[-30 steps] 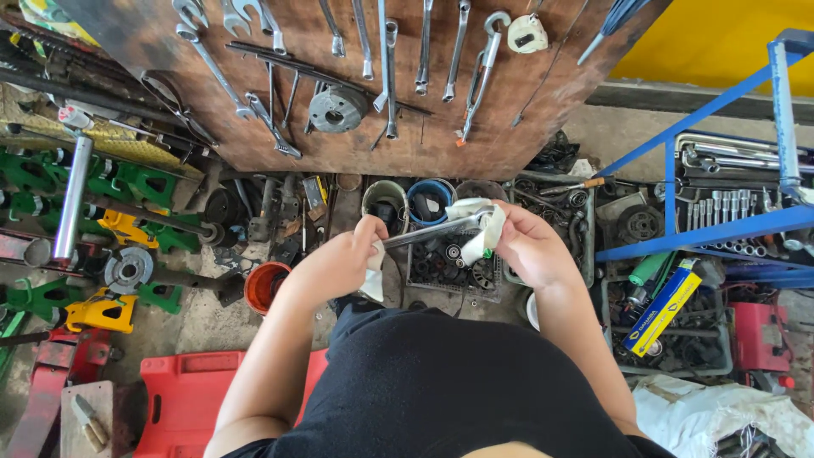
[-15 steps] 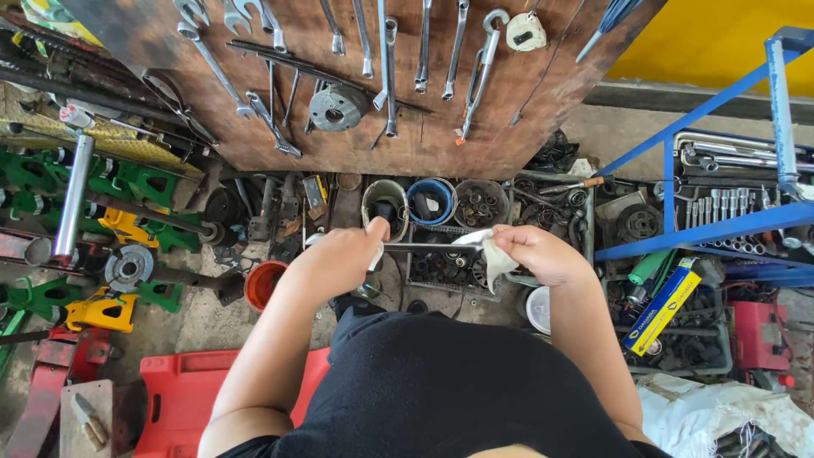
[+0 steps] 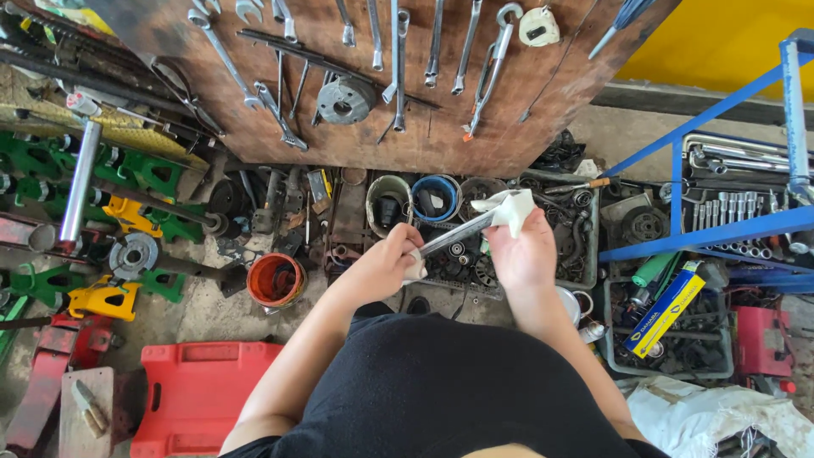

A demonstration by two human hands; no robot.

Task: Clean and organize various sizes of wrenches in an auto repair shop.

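Both hands grip one long flat steel wrench (image 3: 454,235) at chest height over the parts bins: left hand (image 3: 386,263) closed on its near end, right hand (image 3: 519,250) closed, pressing a white rag (image 3: 509,206) along the shaft; wiping looks midway.

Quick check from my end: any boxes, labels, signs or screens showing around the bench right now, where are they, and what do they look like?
Long flat box: lies slantwise in the grey crate at right, beside the right hand; blue with a yellow side and small print.
Label on the red case: far right under the blue rack; small, pale, rectangular.
No signs or screens in view.
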